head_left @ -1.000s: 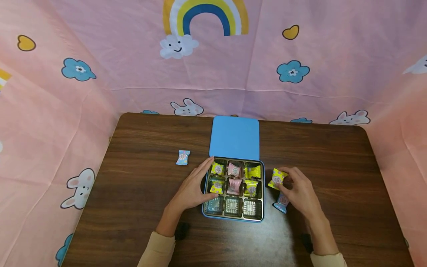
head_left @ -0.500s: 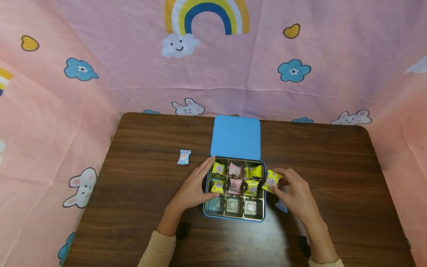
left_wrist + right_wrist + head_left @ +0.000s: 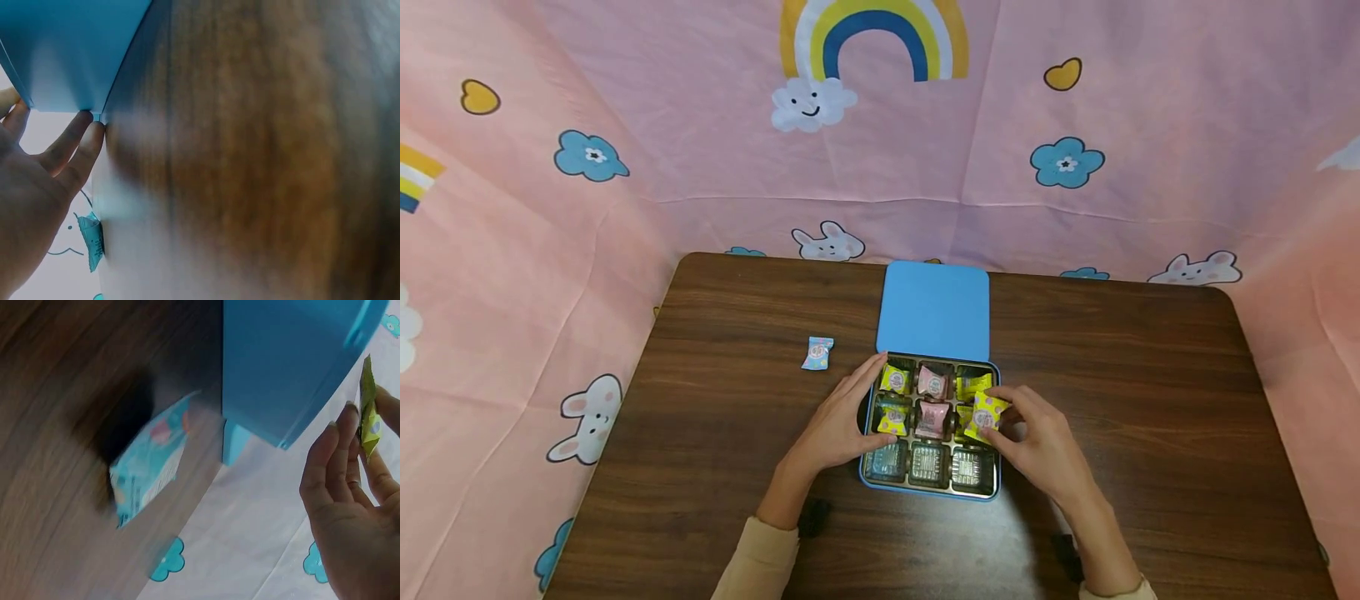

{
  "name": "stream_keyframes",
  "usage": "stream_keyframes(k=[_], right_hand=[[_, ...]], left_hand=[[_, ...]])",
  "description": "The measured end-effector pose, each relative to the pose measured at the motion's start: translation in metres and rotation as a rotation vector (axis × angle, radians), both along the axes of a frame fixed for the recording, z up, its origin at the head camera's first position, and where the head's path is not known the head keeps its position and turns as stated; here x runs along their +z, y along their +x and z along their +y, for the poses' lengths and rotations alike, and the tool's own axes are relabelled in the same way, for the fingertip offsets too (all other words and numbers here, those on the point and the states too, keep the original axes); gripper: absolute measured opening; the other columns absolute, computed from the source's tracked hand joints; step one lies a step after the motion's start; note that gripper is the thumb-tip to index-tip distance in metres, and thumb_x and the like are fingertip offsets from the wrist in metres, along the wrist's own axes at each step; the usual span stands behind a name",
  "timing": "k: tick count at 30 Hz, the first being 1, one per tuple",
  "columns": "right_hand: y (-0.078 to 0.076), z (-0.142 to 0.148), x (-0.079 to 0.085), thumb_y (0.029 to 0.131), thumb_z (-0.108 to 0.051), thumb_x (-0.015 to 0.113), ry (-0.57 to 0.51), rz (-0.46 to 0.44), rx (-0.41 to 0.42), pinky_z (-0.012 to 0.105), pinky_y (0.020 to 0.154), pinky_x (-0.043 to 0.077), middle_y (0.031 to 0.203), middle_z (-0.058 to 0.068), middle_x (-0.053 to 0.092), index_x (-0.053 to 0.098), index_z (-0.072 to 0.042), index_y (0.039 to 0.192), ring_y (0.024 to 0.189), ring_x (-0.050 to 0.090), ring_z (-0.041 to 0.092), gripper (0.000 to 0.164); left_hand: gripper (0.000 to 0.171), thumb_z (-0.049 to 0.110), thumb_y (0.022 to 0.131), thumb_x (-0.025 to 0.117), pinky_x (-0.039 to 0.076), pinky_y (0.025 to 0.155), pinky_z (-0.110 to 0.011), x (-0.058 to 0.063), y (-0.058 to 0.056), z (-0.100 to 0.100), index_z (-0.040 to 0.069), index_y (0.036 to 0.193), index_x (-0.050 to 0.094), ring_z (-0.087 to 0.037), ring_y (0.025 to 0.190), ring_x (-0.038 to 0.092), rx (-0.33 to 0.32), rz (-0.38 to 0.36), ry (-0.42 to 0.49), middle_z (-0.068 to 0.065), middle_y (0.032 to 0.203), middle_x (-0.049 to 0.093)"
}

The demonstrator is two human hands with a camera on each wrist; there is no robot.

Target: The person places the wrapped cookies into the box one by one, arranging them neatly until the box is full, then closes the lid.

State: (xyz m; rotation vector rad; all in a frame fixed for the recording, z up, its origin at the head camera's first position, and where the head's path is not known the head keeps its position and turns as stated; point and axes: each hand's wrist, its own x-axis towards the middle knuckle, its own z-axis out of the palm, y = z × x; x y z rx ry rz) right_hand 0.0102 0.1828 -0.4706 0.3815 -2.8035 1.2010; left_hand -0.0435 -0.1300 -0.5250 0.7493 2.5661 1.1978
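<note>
My right hand (image 3: 1045, 437) pinches a yellow wrapped candy (image 3: 985, 417) between thumb and fingers, over the right side of a blue tin (image 3: 929, 492) with a divided tray. Yellow and pink candies (image 3: 932, 419) sit in the back and middle rows. The held candy partly covers the yellow one in the middle right compartment. Ridged plastic bottoms show in the front row. Along the tin's left side rests my left hand (image 3: 831, 425), thumb at the rim; the left wrist view shows its extended fingers (image 3: 69, 147) touching the tin wall.
Behind the tin, its blue lid (image 3: 932, 308) lies flat. A blue candy (image 3: 817, 353) is on the wooden table (image 3: 737, 400) to the left. Another blue candy (image 3: 150, 462) lies right of the tin, hidden under my right hand in the head view. Patterned pink cloth (image 3: 910, 167) surrounds the table.
My right hand has carried the yellow candy leftward, from the table beside the tin to above its right compartments. My left hand has stayed against the tin.
</note>
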Motion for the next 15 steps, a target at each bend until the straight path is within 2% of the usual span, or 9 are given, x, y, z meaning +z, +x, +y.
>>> stream_keyframes(k=[6,15], right_hand=[[0.004,-0.011,-0.001,0.073,-0.013,0.090,0.066,0.014,0.026,0.034,0.067,0.052,0.098,-0.008,0.063,0.066,-0.017,0.124,0.080,0.060,0.013,0.056],[0.007,-0.027,-0.005,0.074,-0.019,0.090,0.040,0.044,0.099,0.038,0.076,0.052,0.108,-0.009,0.066,0.066,-0.022,0.124,0.091,0.062,0.015,0.055]], left_hand=[[0.113,0.041,0.077,0.086,0.020,0.113,-0.066,0.001,0.001,-0.001,0.032,0.161,0.010,-0.027,0.147,0.027,0.005,-0.007,-0.013,0.001,0.166,0.015],[0.114,0.042,0.077,0.085,0.020,0.113,-0.066,0.000,0.000,-0.002,0.031,0.161,0.010,-0.026,0.148,0.026,0.004,-0.007,-0.017,0.003,0.166,0.013]])
